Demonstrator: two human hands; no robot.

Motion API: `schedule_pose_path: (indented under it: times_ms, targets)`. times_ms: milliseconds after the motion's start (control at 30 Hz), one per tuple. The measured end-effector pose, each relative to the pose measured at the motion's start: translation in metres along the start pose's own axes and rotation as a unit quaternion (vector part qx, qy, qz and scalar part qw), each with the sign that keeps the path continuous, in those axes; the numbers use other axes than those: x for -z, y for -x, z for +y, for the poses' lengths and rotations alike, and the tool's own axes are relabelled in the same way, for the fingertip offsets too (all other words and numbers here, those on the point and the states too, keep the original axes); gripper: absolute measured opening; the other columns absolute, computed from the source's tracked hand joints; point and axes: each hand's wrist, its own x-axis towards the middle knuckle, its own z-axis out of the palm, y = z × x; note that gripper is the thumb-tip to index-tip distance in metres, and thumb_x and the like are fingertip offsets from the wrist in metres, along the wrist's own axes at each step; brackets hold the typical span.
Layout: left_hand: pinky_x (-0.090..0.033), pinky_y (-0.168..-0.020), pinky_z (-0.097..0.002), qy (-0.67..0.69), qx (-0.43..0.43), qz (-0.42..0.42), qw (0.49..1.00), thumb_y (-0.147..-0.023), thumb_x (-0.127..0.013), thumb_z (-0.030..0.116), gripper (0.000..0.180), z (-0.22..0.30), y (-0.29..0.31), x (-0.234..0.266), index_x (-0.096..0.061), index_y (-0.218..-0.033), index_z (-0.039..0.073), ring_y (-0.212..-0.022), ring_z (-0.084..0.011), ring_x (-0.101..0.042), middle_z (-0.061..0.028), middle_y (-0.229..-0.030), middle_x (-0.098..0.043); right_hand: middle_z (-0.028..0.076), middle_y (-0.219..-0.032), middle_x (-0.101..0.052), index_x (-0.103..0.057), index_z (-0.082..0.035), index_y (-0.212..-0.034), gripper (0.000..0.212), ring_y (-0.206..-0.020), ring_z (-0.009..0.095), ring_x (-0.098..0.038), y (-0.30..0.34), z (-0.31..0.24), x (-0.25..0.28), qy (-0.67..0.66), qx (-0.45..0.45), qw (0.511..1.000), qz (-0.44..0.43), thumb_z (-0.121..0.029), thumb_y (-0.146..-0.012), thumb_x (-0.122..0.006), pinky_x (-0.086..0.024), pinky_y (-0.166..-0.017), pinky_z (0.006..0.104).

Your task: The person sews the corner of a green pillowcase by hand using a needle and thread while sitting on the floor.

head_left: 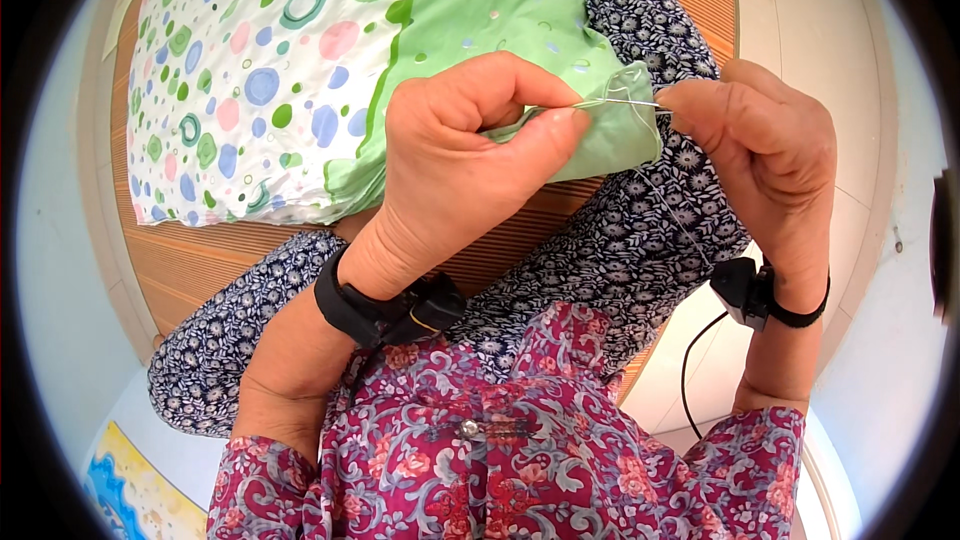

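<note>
Woven bamboo matting (200, 265), orange-brown, covers the surface below, with pale floor tiles (860, 200) showing to the right of it. On the mat lies a large pillowcase (260, 70), white with green, blue and pink dots and rings on its left part and plain light green with small spots on its right. Across the person's lap run dark blue trousers (640, 240) printed with small white flowers, and at the lower edge is a red floral blouse (520, 450) with a button at its middle.

From the lower left rises the left hand (460, 160), a black wrist strap (385, 310) with a small device around its wrist. Its fingers (545, 135) are pressed together on the green corner of the pillowcase (625, 130), thumb beneath and forefinger on top, holding the cloth taut just above the lap. On the other side the right hand (770, 150) wears a like black band (760, 295) with a dark cable (695, 360) hanging from it. Its fingertips (680, 95) are pinched on a thin needle (610, 102), which lies nearly level and passes into the folded edge of the green corner, between the two hands. A fine pale thread (670, 210) trails from the corner down over the flowered trousers toward the right wrist.
</note>
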Motion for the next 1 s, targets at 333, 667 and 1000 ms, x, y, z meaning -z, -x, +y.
schedule_pose_path:
  times_ms: [333, 667, 1000]
  targets:
    - [-0.046, -0.061, -0.0179, 0.045, 0.022, -0.048, 0.998, -0.081, -0.068, 0.002, 0.013, 0.001, -0.006, 0.002, -0.07, -0.092, -0.002, -0.069, -0.0029, -0.058, -0.0019, -0.078, -0.069, 0.005, -0.065, -0.053, -0.068, -0.003, -0.091, 0.014, -0.06, 0.015, -0.055, -0.01, 0.012, 0.007, -0.03, 0.033, 0.997, -0.064, 0.001, -0.077, -0.066, -0.039, -0.052, 0.0246]
    - [-0.046, -0.057, -0.018, 0.107, 0.096, -0.108, 0.984, -0.078, -0.067, 0.006, 0.014, 0.0, -0.012, 0.008, -0.071, -0.088, -0.003, -0.065, -0.0032, -0.058, -0.0024, -0.072, -0.068, 0.006, -0.064, -0.051, -0.071, -0.004, -0.098, 0.03, -0.058, 0.014, -0.052, -0.02, 0.023, 0.009, -0.109, 0.033, 0.98, -0.164, 0.011, -0.075, -0.058, -0.04, -0.054, 0.0255]
    - [-0.044, -0.058, -0.0173, 0.128, 0.16, -0.187, 0.961, -0.078, -0.066, 0.007, 0.013, -0.003, -0.015, 0.012, -0.072, -0.087, 0.0, -0.065, -0.0032, -0.057, -0.001, -0.072, -0.067, 0.007, -0.061, -0.055, -0.068, -0.006, -0.111, 0.028, -0.054, 0.013, -0.051, -0.008, 0.028, 0.003, -0.223, -0.02, 0.937, -0.269, 0.0, -0.085, -0.06, -0.038, -0.052, 0.0261]
